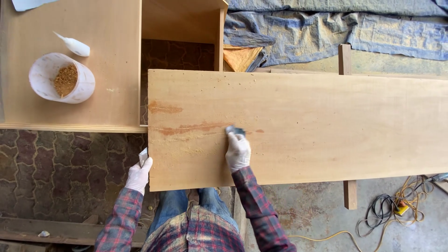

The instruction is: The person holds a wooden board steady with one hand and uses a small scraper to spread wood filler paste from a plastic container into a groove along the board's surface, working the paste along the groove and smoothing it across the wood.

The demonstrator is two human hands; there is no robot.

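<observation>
A long light wooden board lies across the middle. Reddish filler streaks and sawdust mark its left part. My right hand, in a white glove, presses a small dark scraper onto the board at the end of the streak. My left hand, also gloved, rests at the board's left end near its front corner and holds a small flat metal blade.
A white bowl of sawdust and a white glue bottle sit on a plywood cabinet at upper left. Blue tarp lies behind. Cables coil on the floor at right. A wooden support stands under the board.
</observation>
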